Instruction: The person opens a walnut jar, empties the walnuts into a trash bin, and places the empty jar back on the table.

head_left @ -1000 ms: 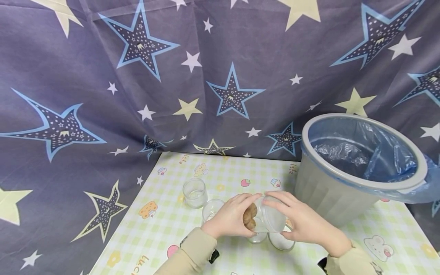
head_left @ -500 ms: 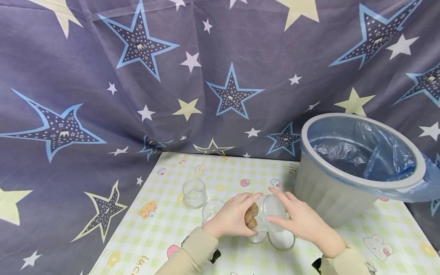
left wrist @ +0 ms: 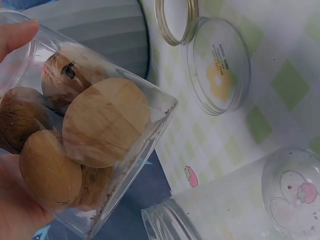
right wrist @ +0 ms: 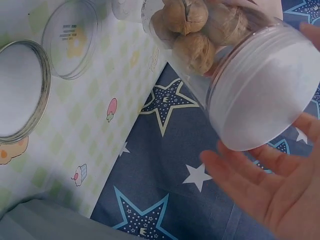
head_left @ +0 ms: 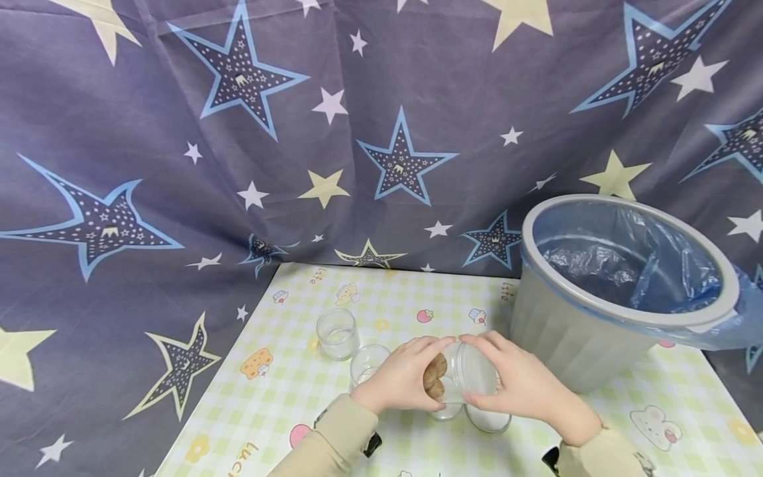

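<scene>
My left hand [head_left: 402, 377] grips a clear plastic jar [left wrist: 162, 107] tipped on its side above the table. Several walnuts [left wrist: 105, 122] lie inside, toward the jar's base. A whitish translucent screw lid [right wrist: 270, 95] is on the jar's mouth, facing right. My right hand [head_left: 524, 384] holds this lid, with thumb and fingers around its rim in the head view. In the right wrist view, its fingertips touch the lid's edge. Beneath the hands lie a clear lid [left wrist: 217, 65] and a metal-rimmed white lid [right wrist: 22, 92], both flat on the table.
Two open clear jars [head_left: 338, 336] stand on the left of the checked tablecloth [head_left: 286, 371], the nearer one partly behind my left hand. A grey bin [head_left: 554, 344] with a blue liner stands close to my right hand. A starry curtain [head_left: 286, 132] hangs behind the table.
Half a second ago the right hand's fingers were spread away from the lid; now they are back around it. The left hand and the jar have stayed nearly in place.
</scene>
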`<act>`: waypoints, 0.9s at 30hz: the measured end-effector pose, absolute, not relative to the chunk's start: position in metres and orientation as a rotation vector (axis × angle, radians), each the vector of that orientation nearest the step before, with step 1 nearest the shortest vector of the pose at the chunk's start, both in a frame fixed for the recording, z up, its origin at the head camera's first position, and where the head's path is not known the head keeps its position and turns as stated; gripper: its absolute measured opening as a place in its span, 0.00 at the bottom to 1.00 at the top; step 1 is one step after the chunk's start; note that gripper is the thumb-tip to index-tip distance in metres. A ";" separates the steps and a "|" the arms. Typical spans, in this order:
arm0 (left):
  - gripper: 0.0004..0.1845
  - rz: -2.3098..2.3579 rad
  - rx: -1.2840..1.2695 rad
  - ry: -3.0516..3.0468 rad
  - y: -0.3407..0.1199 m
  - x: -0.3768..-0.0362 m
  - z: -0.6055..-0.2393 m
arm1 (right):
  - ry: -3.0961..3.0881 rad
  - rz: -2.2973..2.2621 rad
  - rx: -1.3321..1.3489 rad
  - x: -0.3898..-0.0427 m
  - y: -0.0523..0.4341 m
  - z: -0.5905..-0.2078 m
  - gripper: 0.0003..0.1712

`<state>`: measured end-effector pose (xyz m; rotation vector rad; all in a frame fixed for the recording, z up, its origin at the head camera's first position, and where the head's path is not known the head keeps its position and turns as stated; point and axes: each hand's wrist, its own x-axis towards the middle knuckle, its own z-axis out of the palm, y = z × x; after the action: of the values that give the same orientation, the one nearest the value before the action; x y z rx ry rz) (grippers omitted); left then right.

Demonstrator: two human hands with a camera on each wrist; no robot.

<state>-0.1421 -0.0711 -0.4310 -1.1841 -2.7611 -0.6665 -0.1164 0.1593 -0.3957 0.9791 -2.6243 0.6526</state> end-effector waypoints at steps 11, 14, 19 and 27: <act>0.54 -0.697 -1.181 -2.770 -0.070 -0.144 -0.430 | -2.567 0.691 1.068 -0.119 0.167 -0.395 0.51; 0.55 -0.695 -1.165 -2.772 -0.069 -0.145 -0.431 | -2.648 0.763 0.910 -0.117 0.166 -0.393 0.48; 0.55 -0.666 -1.133 -2.772 -0.067 -0.144 -0.432 | -2.839 0.820 0.665 -0.114 0.157 -0.389 0.42; 0.55 -0.588 -1.126 -2.776 -0.064 -0.143 -0.431 | -2.909 0.756 0.607 -0.113 0.149 -0.389 0.40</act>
<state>-0.1434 -0.0642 -0.4311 -1.1261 -2.7761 -0.5878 -0.1126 0.1495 -0.3894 0.6067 -2.9089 0.7564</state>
